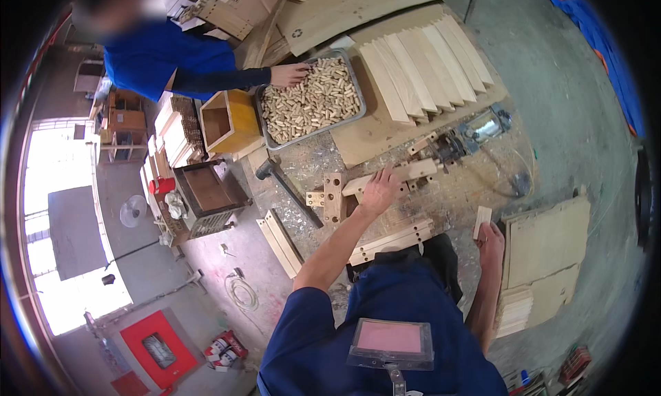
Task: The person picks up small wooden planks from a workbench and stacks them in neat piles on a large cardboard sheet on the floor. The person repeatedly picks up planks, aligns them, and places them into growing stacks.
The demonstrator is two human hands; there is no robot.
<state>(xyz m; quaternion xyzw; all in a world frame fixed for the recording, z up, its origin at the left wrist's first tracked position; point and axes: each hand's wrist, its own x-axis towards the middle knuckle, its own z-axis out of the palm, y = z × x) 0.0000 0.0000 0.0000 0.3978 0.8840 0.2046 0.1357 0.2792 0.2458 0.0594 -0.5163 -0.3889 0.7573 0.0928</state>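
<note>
In the head view, the left hand (380,193) lies over a pale wooden bar (420,169) on the tabletop (458,191), its fingers spread across the top; I cannot tell how tightly it grips. Taking that hand as the clock's centre, the right hand (490,241) is at four o'clock, closed round a small wooden block (483,220); a wooden piece with holes (334,198) stands near at nine, with a mallet (295,198) beyond it; a strip with holes (394,244) lies at six, two plain strips (279,243) at eight; a metal cylinder (486,127) sits at two, a row of boards (423,72) at one; at eleven, a co-worker's hand (290,75) touches the pegs (313,105) filling a tray (318,132); a yellow box (244,124) is at ten.
</note>
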